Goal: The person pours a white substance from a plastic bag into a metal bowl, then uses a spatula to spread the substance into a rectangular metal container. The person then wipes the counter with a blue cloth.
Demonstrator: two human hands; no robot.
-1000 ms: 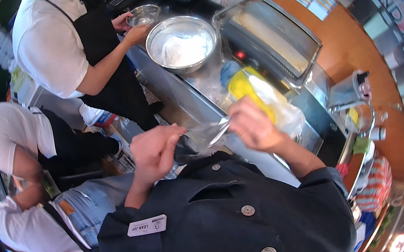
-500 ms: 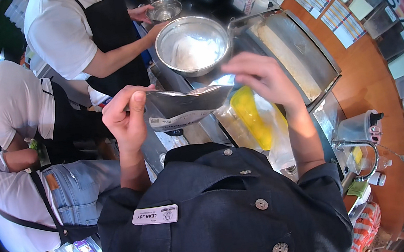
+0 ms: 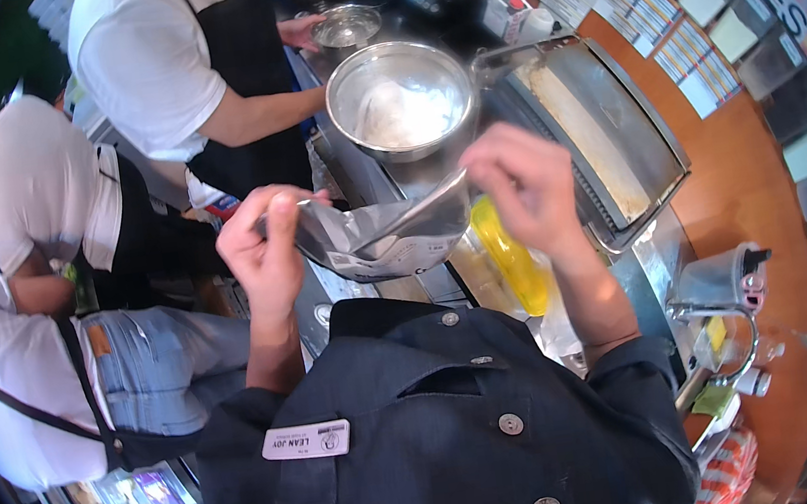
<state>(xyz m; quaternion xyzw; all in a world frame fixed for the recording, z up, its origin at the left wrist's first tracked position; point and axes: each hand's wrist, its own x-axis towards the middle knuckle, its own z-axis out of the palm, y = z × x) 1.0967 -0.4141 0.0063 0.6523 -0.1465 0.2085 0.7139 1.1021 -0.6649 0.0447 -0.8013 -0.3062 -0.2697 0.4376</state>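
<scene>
Between my hands hangs a silvery pouch [image 3: 394,253] with a printed label, its top edge spread apart. My left hand [image 3: 266,241] pinches the pouch's left top corner, thumb up. At the opposite corner, my right hand [image 3: 525,177] is closed on the rim, slightly blurred. Just beyond the pouch stands a large steel mixing bowl [image 3: 402,99] with white powder in it. A yellow item in clear plastic [image 3: 510,259] lies on the counter beneath my right forearm. What is inside the pouch cannot be made out.
A co-worker in a black apron [image 3: 246,80] stands at far left, one hand by a smaller steel bowl [image 3: 346,27]. Two more people are at the left. To the right are an open metal press grill [image 3: 590,128], a clear pitcher [image 3: 719,279] and a curved tap [image 3: 751,330].
My right hand has come down onto the pouch's right corner and grips it. The pouch mouth has widened from a flat edge. The co-worker's near hand has gone behind the large bowl.
</scene>
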